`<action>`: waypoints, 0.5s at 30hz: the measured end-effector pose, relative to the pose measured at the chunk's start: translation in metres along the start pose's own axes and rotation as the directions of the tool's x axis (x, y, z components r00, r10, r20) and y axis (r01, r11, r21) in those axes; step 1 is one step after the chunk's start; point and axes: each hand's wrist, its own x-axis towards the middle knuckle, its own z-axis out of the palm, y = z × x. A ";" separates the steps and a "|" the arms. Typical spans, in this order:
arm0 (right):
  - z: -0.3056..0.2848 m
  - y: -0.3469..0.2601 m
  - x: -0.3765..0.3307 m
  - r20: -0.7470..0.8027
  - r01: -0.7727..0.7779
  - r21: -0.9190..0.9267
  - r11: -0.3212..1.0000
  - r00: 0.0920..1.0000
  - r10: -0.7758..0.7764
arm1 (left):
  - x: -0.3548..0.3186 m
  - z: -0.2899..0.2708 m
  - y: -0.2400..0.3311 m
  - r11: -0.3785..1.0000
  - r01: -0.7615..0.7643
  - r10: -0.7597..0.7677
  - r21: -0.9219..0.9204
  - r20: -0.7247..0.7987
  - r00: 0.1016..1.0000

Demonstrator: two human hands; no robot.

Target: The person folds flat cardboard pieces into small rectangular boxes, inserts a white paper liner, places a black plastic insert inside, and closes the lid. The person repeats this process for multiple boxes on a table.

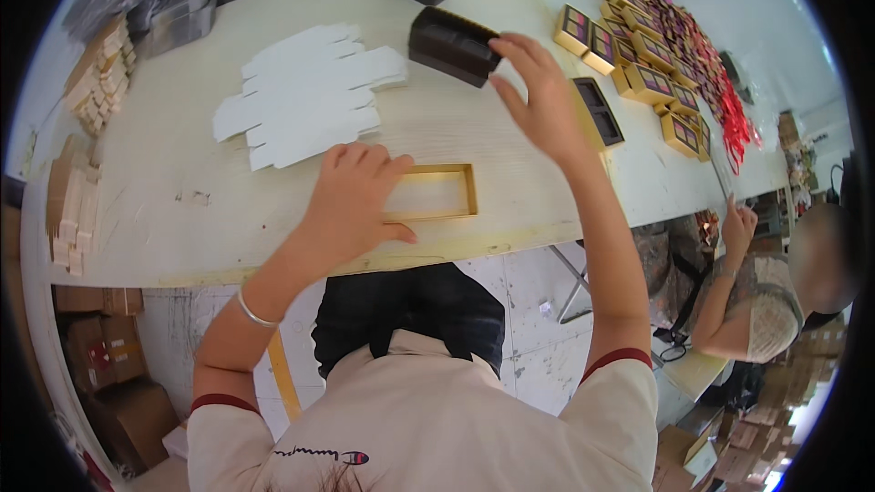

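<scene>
My left hand (pixel 355 200) lies flat on the left end of a shallow gold box tray (pixel 442 191) that sits on the pale wooden table (pixel 182 137) near its front edge. My right hand (pixel 538 91) reaches forward with fingers spread, its fingertips at the right end of a dark brown plastic insert tray (pixel 451 44) lying on the table. Whether the fingers grip the insert is unclear. A second gold box holding a dark insert (pixel 600 112) rests just right of my right wrist.
Flat white die-cut cardboard blanks (pixel 305 91) lie fanned out left of centre. Stacks of small tan boxes (pixel 100 73) line the left edge. Several gold boxes with coloured palettes (pixel 652 55) fill the right side. Another person (pixel 766 301) sits at the right. Cartons stand on the floor.
</scene>
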 end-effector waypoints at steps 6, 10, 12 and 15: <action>0.033 0.033 0.030 0.177 0.066 -0.310 0.948 0.984 -0.011 | -0.021 0.016 0.002 0.997 -0.043 0.028 -0.068 -0.204 0.979; 0.027 0.031 0.033 0.124 -0.019 -0.234 0.972 0.991 0.049 | -0.031 0.021 -0.003 0.977 -0.033 -0.011 -0.210 -0.204 0.979; 0.019 0.029 0.032 0.025 -0.026 -0.105 0.994 0.999 0.028 | -0.032 0.026 -0.003 0.965 -0.032 -0.026 -0.260 -0.217 0.976; -0.008 0.004 0.030 -0.116 -0.110 0.274 0.955 0.982 0.146 | -0.030 0.028 -0.004 0.956 0.005 -0.074 -0.294 -0.221 0.973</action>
